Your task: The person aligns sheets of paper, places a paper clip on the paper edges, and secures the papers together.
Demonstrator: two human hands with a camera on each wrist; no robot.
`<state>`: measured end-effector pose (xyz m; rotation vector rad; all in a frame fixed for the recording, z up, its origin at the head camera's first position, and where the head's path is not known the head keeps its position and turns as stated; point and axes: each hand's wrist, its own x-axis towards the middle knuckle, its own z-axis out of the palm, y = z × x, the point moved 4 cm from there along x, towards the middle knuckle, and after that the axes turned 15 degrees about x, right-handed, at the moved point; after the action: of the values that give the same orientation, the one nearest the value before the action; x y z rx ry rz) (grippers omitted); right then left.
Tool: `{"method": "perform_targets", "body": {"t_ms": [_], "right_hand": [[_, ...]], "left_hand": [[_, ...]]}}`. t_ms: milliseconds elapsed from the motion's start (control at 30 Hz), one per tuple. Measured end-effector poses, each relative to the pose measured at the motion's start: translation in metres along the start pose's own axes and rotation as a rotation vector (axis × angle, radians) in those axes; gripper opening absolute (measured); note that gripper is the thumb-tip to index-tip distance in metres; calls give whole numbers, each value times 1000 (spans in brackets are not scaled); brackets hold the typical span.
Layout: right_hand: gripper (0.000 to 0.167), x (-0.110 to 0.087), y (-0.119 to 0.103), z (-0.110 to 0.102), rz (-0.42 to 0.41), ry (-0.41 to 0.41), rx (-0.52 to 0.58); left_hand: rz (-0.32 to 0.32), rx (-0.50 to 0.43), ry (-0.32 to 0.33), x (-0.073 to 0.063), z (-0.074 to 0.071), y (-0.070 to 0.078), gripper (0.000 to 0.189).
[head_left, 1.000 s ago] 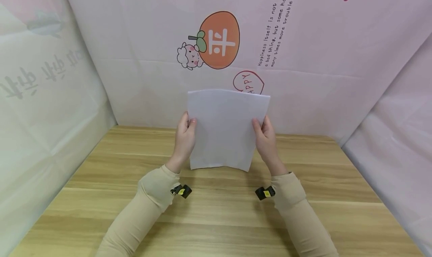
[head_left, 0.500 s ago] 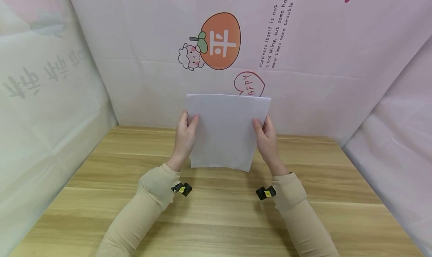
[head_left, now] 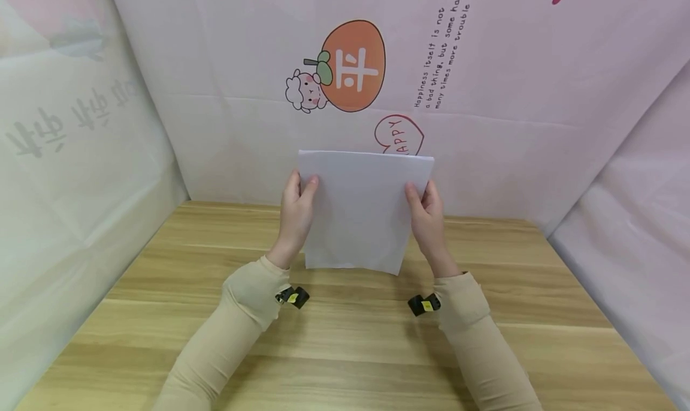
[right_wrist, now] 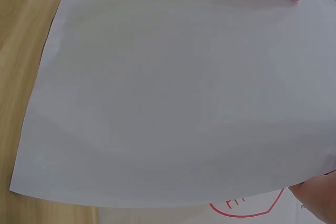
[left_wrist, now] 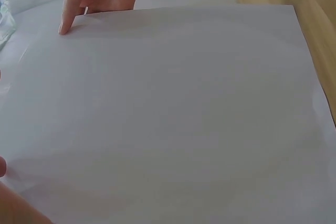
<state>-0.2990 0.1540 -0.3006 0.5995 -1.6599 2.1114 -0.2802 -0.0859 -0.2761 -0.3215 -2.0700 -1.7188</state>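
Slightly bowed, plain white rectangular paper (head_left: 357,216) is held up near the far edge of the wood-grain tabletop (head_left: 350,351); whether the surface is touched cannot be told. The paper's left side is pinched between thumb and fingers by the left hand (head_left: 295,218), its right side likewise by the right hand (head_left: 429,224).

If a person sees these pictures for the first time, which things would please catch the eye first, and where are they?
Probably the white paper first, near the middle of the head view, held at its sides between the left hand and the right hand. Next, likely the large orange fruit drawing on the pale backdrop, above the paper in that view.
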Motion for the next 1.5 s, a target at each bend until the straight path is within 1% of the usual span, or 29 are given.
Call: {"method": "perform_targets", "body": {"t_ms": [67,167,300,433,700,867,1033,1167,1300,1500], "right_hand": [[40,1,-2,0,-9,4,0],[40,2,-4,1,-17,7,-2],[39,5,-7,3,-18,12,-5],[37,6,-10,3,-21,15,2],[37,6,-13,7,-24,18,-7],[36,5,-14,8,-20,33,-13],[36,5,-17,9,-36,47,-13],[35,5,-20,10,-54,55,-21],[34,5,-22,10,-69,60,-23],[33,5,-25,12,-86,62,-10]], "left_hand": [[-1,-7,7,2,1,-4,23],[2,-10,35,6,2,-11,23],[30,-4,69,9,3,-10,19],[47,-11,67,10,4,-7,17],[47,-6,53,10,4,-7,19],[46,-6,57,10,4,-8,24],[49,-4,67,9,5,-6,23],[61,-5,77,8,6,-3,24],[50,-21,71,8,6,-1,25],[23,-17,63,-3,2,25,23]]}}
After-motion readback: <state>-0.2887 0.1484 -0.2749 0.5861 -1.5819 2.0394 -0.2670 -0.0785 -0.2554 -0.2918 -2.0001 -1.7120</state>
